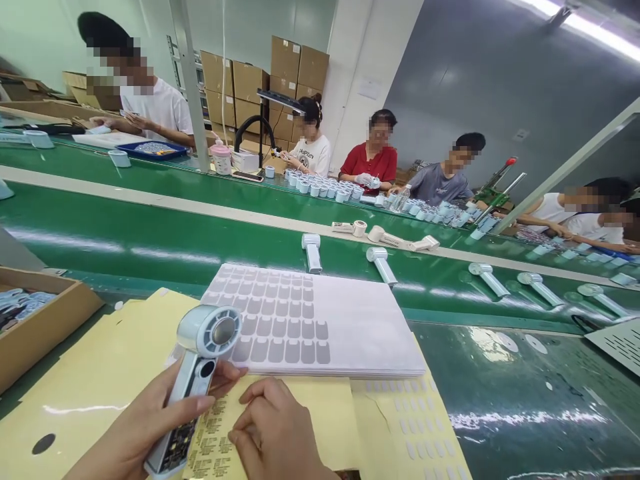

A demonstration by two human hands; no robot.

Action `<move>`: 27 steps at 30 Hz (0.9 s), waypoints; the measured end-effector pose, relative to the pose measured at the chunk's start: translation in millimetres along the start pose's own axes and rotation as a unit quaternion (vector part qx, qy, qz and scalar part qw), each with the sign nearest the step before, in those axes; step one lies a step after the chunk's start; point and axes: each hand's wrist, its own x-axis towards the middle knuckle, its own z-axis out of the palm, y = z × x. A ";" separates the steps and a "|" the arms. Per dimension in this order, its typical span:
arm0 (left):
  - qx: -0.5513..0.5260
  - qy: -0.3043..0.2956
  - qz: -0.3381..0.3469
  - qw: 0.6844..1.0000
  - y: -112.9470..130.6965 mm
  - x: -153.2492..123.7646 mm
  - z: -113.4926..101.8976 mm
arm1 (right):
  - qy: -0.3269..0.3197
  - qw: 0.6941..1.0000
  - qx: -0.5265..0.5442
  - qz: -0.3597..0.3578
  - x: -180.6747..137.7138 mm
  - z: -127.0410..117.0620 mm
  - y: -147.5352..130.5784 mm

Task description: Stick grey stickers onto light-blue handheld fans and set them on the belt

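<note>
My left hand is wrapped round the handle of a pale blue hand-held fan, its round head pointing away from me. My right hand rests with curled fingers on a yellow sheet of printed labels just right of the fan; whether a label is pinched under its fingertips is hidden. Beyond both hands lies a stack of white sheets with grey stickers.
A cardboard box of parts sits at left. The green conveyor belt carries several more fans. Across it several people sit working among rows of small white parts. Used yellow backing sheets lie at right.
</note>
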 end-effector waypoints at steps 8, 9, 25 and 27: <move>0.035 0.001 0.022 0.999 -1.7 0.2 4.6 | -0.045 0.970 0.229 0.070 1.1 -25.6 -6.5; 0.033 0.001 0.011 0.999 -2.0 1.0 5.0 | -0.044 0.962 0.257 0.081 1.3 -29.8 -8.0; -0.099 0.041 -0.041 0.993 15.7 13.7 37.1 | -0.034 0.983 0.178 0.012 41.2 -59.3 -55.5; -0.093 0.069 -0.037 0.993 17.0 13.4 41.1 | -0.039 0.986 0.162 0.001 43.2 -60.2 -55.1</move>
